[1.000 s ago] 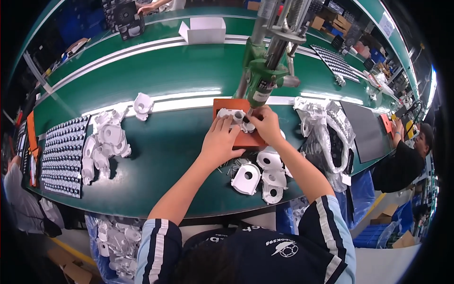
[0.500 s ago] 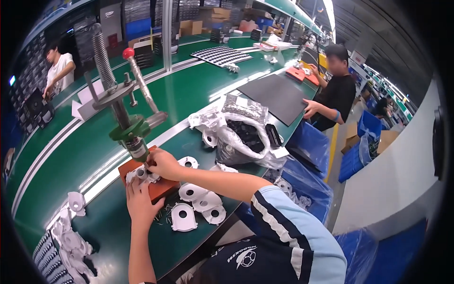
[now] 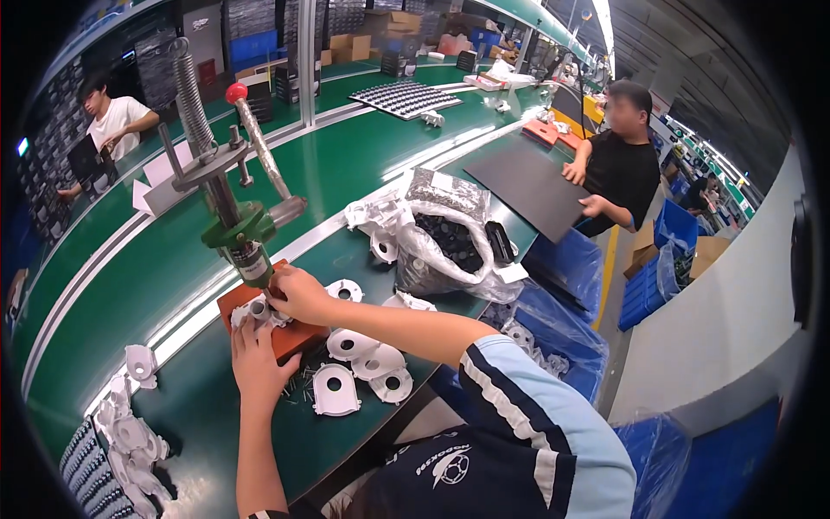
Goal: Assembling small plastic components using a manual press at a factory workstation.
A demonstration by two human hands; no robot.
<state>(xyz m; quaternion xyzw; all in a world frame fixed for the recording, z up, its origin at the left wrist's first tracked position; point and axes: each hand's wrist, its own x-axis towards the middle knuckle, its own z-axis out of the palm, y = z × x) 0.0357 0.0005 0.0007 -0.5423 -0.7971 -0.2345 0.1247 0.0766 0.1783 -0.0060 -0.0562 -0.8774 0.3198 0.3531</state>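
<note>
A white plastic housing [image 3: 252,309] sits on an orange-red fixture block [image 3: 294,340] under a green hand press [image 3: 239,229] with a red-knobbed lever. My left hand [image 3: 257,355] holds the housing's near side with its fingers, the thumb spread along the block. My right hand [image 3: 300,294] bends over the far side, fingertips pinched together just below the press ram. Whatever lies in that pinch is hidden. Small screws [image 3: 300,387] are scattered beside the block. Several flat white covers with round holes [image 3: 335,390] lie to its right.
A clear bag of black parts [image 3: 445,246] stands beyond the covers. More white housings [image 3: 131,437] line the left edge. Behind runs a green conveyor [image 3: 337,164]. At right, a co-worker holds a black sheet [image 3: 527,186] above blue bins [image 3: 562,337].
My hands stay almost where they were at the block. The co-worker's black sheet has shifted right, with both hands now on it. The person at far left has moved their arms.
</note>
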